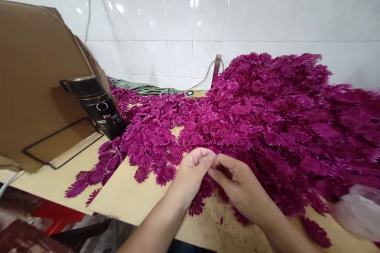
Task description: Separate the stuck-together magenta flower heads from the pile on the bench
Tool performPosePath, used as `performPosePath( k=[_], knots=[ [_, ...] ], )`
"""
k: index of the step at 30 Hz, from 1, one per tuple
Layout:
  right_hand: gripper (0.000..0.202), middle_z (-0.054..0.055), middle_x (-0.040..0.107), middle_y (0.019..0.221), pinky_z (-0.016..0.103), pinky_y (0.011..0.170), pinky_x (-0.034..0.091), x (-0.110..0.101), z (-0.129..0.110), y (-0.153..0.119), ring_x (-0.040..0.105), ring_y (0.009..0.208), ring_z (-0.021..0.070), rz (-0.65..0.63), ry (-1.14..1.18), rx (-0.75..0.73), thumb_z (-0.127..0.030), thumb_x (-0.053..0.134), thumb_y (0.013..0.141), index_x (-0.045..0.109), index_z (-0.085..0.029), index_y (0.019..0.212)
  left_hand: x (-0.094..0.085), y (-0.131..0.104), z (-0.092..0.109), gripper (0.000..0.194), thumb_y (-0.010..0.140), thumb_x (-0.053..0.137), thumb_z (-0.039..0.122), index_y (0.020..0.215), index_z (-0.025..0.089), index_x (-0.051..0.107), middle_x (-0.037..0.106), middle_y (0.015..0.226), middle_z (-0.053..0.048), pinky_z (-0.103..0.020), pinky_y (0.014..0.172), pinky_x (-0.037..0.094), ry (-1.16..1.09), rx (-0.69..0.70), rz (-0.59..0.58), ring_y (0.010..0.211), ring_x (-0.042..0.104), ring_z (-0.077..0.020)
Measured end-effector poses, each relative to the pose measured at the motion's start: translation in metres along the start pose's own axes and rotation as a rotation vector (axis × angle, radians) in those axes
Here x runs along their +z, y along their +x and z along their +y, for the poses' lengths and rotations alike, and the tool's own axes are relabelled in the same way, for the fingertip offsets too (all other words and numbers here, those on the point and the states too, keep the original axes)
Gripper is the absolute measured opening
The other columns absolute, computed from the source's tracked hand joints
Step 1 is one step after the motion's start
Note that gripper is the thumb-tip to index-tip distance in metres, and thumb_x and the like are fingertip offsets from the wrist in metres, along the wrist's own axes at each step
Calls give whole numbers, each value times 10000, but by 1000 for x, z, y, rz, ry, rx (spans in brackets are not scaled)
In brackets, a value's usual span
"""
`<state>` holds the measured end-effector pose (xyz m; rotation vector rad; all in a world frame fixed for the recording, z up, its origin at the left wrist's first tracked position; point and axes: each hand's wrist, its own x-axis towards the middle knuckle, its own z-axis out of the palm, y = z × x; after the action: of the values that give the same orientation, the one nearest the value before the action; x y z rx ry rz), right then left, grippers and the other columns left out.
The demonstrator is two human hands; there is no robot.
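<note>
Both hands meet above the front part of the wooden table [133, 189], fingertips touching. My left hand [194, 172] is closed, its thumb pressed against curled fingers. Just to its right, my right hand [234, 178] is pinched with thumb and forefinger together. Whatever lies between the fingertips is too small or hidden to make out. Around and behind the hands spread many magenta artificial flower pieces [230, 138], heaped high on the right. A few flower pieces [197, 205] lie below the hands, partly covered by them.
A black flask [103, 112] leans beside a large cardboard sheet [38, 67] at the left, near a thin black wire frame [61, 130]. A clear plastic bag [360, 211] lies at the right edge. Green cloth [142, 87] and a yellow tool [197, 93] rest along the tiled wall.
</note>
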<state>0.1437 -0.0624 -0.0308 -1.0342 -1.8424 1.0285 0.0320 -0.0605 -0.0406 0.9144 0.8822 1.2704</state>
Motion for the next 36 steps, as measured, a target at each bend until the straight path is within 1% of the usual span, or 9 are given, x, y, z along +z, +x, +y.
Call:
performPosePath(
  k=[2,5,7,13,16,21,25,29,36],
  knots=[
    [171,-6,532,633,255,589,405,-14,3,2,498,630,139,157,-106,-12,-260,457,787,504,-195,637,1,-2,4,218,664,643,355,723,152,592,520,604,31,-206,571,354,25,40,16,574,445,-84],
    [153,-4,530,600,279,547,385,-51,16,4,478,573,153,614,-294,39,-321,496,730,515,-211,626,-3,-4,12,252,727,568,385,861,172,592,345,494,85,-198,460,241,127,82,42,458,288,-68],
    [152,-1,523,604,303,554,383,-77,26,3,476,569,165,752,-358,50,-365,495,715,511,-223,663,-8,-4,16,277,762,522,379,951,186,579,317,499,87,-205,459,243,250,112,25,454,283,-78],
    [193,43,588,718,367,643,430,-90,39,2,542,629,197,709,-561,85,-352,511,657,559,-219,788,-6,14,23,206,789,505,329,875,209,650,599,937,-64,-343,835,373,846,407,-142,926,511,-210],
    [240,27,577,649,342,574,430,-85,42,0,524,555,180,693,-617,126,-413,518,646,566,-215,774,-16,24,35,221,819,459,282,856,202,661,635,896,-65,-353,860,373,1061,517,-118,905,539,-210],
    [373,20,578,608,315,473,398,-97,49,-10,492,472,168,646,-648,201,-547,515,633,586,-221,798,-69,30,57,204,775,486,183,856,207,672,654,912,-69,-359,831,398,1453,386,-115,896,565,-232],
    [415,62,580,705,344,519,425,-104,56,-14,520,542,188,644,-766,81,-553,472,667,612,-192,814,-99,30,55,282,708,543,160,964,187,659,621,936,-102,-364,814,401,1778,299,-182,908,545,-259],
    [391,94,599,785,391,658,449,-102,60,-15,563,733,238,594,-885,-94,-517,426,739,621,-186,810,-100,35,46,288,734,504,156,982,178,647,618,928,-100,-349,793,407,1903,306,-178,897,546,-244],
    [313,72,625,756,387,686,448,-97,57,-22,574,729,226,489,-906,-229,-449,427,794,605,-192,804,-96,42,51,273,844,404,266,949,180,640,649,936,-68,-313,801,430,1801,286,-154,864,591,-198]
  ],
)
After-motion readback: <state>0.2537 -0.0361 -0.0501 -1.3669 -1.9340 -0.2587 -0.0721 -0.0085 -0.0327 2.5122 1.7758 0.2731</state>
